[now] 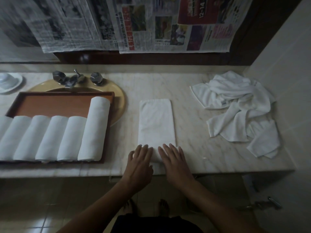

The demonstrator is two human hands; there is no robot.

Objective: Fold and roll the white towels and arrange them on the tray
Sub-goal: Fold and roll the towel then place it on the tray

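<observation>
The near end of the folded towel [157,121] is hidden under the left hand [140,159] and right hand [175,161]. The frame's left edge cuts off the leftmost rolled towel [3,140] and a white dish [10,83]. The newspaper [143,31] print is unreadably blurred.

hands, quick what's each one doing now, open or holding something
Left hand: open, fingers laid flat on the near end of the folded towel.
Right hand: open, fingers flat on the same end, gripping nothing.
</observation>
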